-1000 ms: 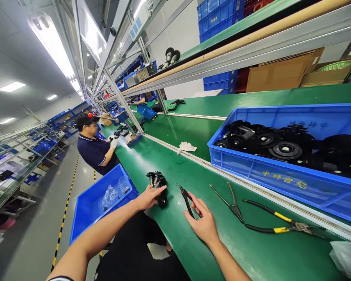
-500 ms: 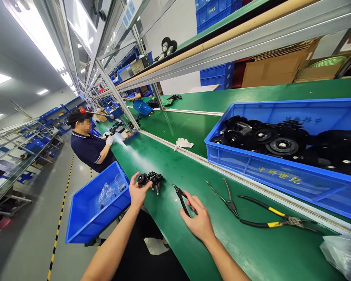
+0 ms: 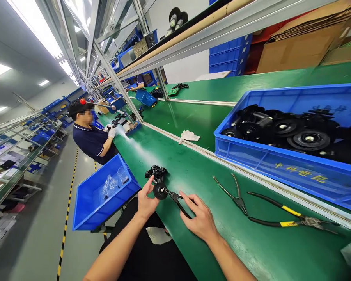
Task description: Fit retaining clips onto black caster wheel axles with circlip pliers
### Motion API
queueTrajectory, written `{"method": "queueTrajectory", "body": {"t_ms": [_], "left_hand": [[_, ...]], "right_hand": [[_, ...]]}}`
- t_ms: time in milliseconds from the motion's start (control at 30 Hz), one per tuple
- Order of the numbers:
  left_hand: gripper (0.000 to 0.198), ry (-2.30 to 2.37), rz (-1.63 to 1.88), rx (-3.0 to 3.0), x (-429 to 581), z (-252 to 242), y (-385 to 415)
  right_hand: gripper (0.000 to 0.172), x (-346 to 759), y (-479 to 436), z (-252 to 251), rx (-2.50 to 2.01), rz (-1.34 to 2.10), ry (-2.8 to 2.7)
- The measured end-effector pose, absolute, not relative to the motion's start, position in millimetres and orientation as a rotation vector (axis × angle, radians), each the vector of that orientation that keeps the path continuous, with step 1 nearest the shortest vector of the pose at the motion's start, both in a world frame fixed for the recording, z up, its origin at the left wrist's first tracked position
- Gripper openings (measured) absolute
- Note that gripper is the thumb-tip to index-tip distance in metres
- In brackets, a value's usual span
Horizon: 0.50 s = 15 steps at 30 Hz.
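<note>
A black motor part (image 3: 158, 183) with a round wheel end stands on the green bench (image 3: 199, 171) near its front edge. My left hand (image 3: 146, 201) grips this part from the left, thumb up beside the wheel. My right hand (image 3: 200, 220) is closed on small black pliers (image 3: 175, 199), whose tips touch the centre of the wheel. Both forearms reach in from the bottom of the view.
Two larger pliers (image 3: 236, 197) (image 3: 289, 218) lie on the bench to the right. A blue bin (image 3: 280, 164) of black wheels sits behind the rail. A blue crate (image 3: 102, 195) with plastic bags hangs left of the bench. A co-worker (image 3: 92, 134) works further along. A white glove (image 3: 188, 136) lies mid-bench.
My left hand has turned the motor part so its wheel faces me. My right hand has picked up the small pliers and brought their tips to the wheel.
</note>
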<state>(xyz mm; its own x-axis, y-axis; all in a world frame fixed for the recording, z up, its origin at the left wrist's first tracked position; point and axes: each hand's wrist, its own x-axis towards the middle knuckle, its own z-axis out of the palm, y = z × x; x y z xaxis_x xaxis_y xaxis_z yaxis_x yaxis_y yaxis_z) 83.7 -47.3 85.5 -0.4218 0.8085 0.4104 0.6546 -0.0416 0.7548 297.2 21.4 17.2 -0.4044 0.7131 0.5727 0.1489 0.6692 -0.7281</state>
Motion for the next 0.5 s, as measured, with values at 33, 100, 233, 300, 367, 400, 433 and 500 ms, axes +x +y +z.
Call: {"method": "queueTrajectory", "body": {"t_ms": [33,100,233,300,367,400,433,500], "left_hand": [[0.078,2.053,1.450,1.606,84,86,-48],[0.078,2.057,1.421,1.633,83,89,-49],[0.079,2.077,1.331,1.601,84,97,-50],[0.079,2.062,1.303,1.583,84,99,-51],[0.079,2.047,1.284,1.598,83,100,-51],[0.078,2.049,1.274,1.618,83,100,-52],[0.077,2.059,1.262,1.646,82,101,-52],[0.074,2.095,1.226,1.719,80,101,-53]], "right_hand": [[0.074,298,22,17,-0.673,0.729,-1.922],[0.073,298,22,17,-0.664,0.727,-1.941],[0.072,298,22,18,-0.647,0.711,-1.983],[0.072,298,22,19,-0.641,0.689,-1.992],[0.072,298,22,19,-0.641,0.664,-1.995],[0.072,298,22,19,-0.645,0.653,-1.999],[0.071,298,22,19,-0.651,0.642,-2.004],[0.070,299,22,20,-0.660,0.612,-2.015]]}}
